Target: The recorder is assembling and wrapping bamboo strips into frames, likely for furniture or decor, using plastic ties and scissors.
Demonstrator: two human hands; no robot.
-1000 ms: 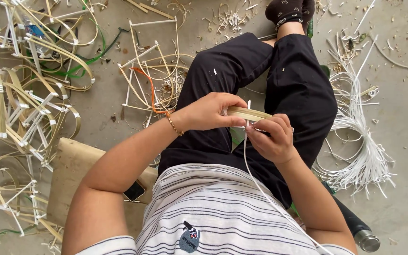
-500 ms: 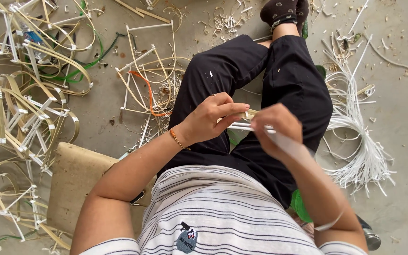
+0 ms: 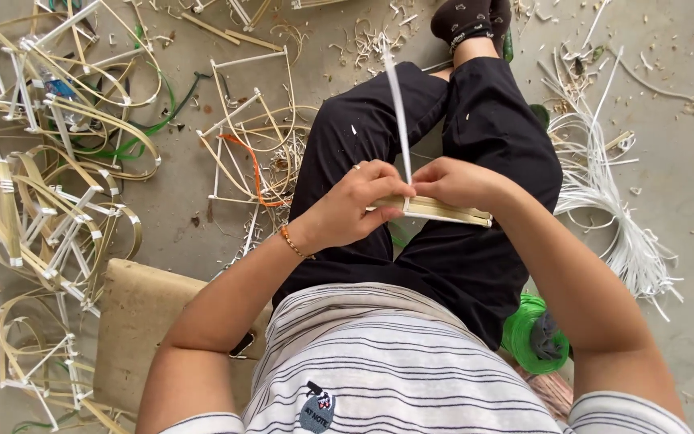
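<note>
I sit looking down at my lap in black trousers (image 3: pixel 443 145). My left hand (image 3: pixel 355 205) pinches the near end of a small bundle of pale bamboo strips (image 3: pixel 447 212) held across my thighs. My right hand (image 3: pixel 455 181) grips the same bundle from above. A thin white strip (image 3: pixel 395 96) rises from between my hands and runs away towards my knees. A beaded bracelet (image 3: pixel 291 239) is on my left wrist.
Bent bamboo frames bound with white strip (image 3: pixel 58 185) lie heaped on the concrete floor at left, with more (image 3: pixel 251 137) beside my left leg. A bundle of loose white strips (image 3: pixel 604 193) lies at right. A green spool (image 3: pixel 536 333) sits by my right hip, a tan stool (image 3: pixel 138 321) under me.
My right hand has come back onto the bundle after pulling the white strip out to the right. The strip now points up and away from my hands.
</note>
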